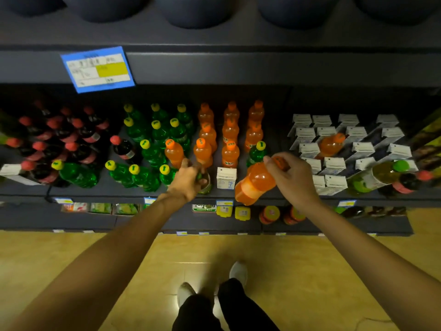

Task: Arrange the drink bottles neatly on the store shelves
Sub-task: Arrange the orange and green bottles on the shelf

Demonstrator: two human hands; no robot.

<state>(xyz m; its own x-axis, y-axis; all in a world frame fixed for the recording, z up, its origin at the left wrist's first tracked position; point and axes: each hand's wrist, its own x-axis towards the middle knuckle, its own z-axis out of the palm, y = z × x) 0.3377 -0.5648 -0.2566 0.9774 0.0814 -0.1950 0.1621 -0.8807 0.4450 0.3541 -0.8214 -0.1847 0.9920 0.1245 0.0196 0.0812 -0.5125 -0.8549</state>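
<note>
My right hand (pixel 292 177) grips the neck of an orange soda bottle (pixel 255 183), which tilts over the front edge of the dark shelf (pixel 107 189). My left hand (pixel 191 179) is closed around a green bottle (pixel 204 185) standing at the shelf front; most of that bottle is hidden by my fingers. Behind stand rows of orange bottles (pixel 230 133), green bottles with yellow caps (pixel 156 132) and dark bottles with red caps (pixel 71 134). One green bottle (pixel 256 152) stands among the orange ones. Another orange bottle (pixel 330 144) lies among the white cartons.
A small white carton (pixel 226 178) stands between my hands. White cartons (pixel 358 144) fill the right part of the shelf, with a pale green-capped bottle (pixel 379 174) lying on them. A lower shelf (pixel 214 223) holds small packs and jars. A blue price tag (pixel 97 69) hangs above.
</note>
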